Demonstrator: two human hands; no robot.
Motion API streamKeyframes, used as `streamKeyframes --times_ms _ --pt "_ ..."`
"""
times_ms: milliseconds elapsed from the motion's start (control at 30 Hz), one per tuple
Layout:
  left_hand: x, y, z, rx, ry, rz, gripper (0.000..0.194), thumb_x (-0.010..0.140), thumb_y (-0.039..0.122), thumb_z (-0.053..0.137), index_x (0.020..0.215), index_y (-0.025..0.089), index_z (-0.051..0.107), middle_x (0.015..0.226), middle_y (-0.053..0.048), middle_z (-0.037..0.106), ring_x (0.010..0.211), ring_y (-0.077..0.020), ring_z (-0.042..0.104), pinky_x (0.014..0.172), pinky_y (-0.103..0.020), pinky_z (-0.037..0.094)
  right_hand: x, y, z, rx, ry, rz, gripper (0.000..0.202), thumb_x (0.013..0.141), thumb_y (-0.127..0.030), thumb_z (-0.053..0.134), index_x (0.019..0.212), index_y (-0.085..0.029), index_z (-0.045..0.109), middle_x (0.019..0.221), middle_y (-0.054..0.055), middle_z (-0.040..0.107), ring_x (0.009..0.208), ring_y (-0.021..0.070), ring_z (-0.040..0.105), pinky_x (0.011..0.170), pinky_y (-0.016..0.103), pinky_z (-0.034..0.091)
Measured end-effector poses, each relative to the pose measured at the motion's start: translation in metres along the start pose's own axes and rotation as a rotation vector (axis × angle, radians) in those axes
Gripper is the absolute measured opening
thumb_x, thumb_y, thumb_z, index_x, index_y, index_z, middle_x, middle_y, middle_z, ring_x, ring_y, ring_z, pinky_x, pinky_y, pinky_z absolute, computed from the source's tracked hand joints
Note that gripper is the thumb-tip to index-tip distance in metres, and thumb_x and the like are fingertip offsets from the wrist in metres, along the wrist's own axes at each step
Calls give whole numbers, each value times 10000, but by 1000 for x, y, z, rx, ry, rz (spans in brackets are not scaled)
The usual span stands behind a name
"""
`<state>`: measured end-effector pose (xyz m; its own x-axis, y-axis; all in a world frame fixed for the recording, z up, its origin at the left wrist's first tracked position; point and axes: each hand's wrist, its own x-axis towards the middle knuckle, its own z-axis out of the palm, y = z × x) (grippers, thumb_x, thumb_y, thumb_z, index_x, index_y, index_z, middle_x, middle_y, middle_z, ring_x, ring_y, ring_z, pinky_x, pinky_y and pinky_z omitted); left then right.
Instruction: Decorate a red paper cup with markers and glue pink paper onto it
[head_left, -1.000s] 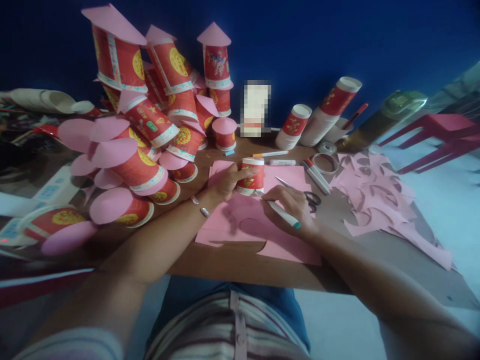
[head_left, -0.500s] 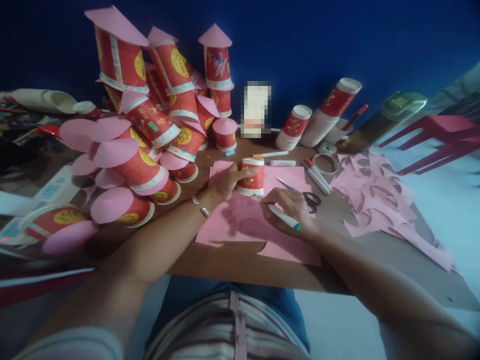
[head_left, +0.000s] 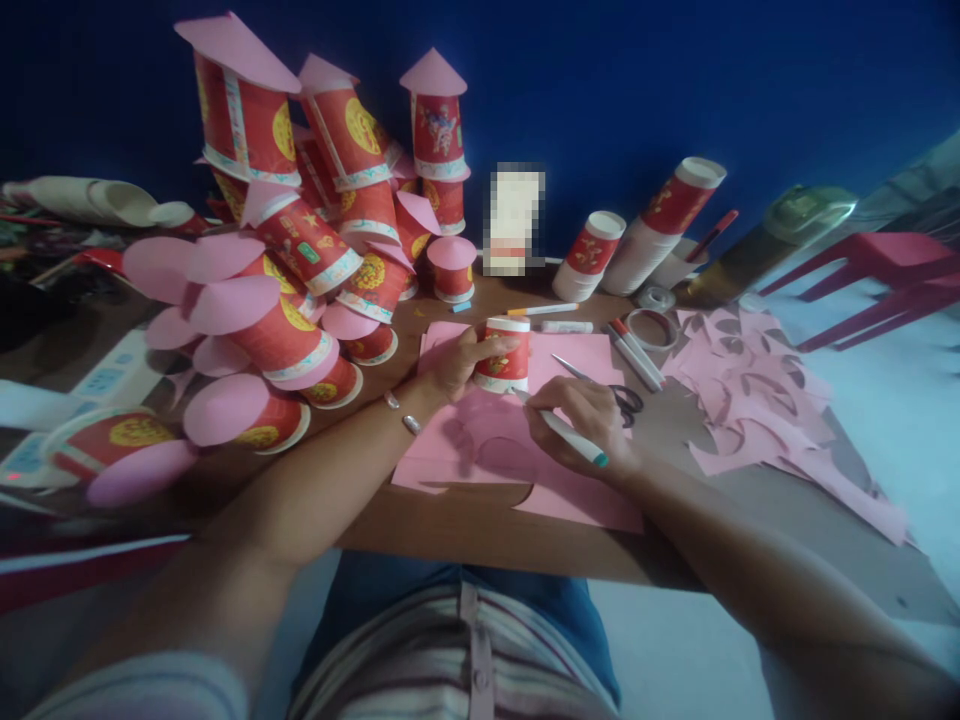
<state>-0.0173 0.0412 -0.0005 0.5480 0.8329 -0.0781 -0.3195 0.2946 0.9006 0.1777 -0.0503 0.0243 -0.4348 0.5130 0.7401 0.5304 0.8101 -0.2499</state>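
Fingers of your left hand wrap the side of a small red paper cup standing upside down on pink paper, while the fingers of your right hand pinch together around a white pen with a teal cap, its tip touching the paper just right of the cup's rim.

Going from largest to smallest: a brown wooden table fills the middle of the view, against a dark blue wall. On its far left rises a pile of red printed cups topped with pink paper cones, some upright, some tipped over. On the right lies a spread of pink paper offcuts with curved holes cut from them. Under your hands sit the pink paper sheets, already marked with faint circles. At the far right edge stand two stacks of plain cups. Just right of your right hand lie scissors, then markers, a roll of tape, and a further pen beyond the cup.

You appear to be tracing the cup's rim onto the paper. The next move probably calls for keeping the cup pressed steady and leading the pen tip round the rim, tight against it.
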Motion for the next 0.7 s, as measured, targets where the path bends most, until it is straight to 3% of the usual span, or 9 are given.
streamKeyframes --times_ms 700 --pt "-2 -2 3 50 5 24 526 729 413 896 1164 186 706 1040 -73 777 931 -209 736 852 -349 563 -1 1 4 41 -37 2 167 946 -78 626 984 -241 626 772 -15 708 604 133 627 583 259 469"
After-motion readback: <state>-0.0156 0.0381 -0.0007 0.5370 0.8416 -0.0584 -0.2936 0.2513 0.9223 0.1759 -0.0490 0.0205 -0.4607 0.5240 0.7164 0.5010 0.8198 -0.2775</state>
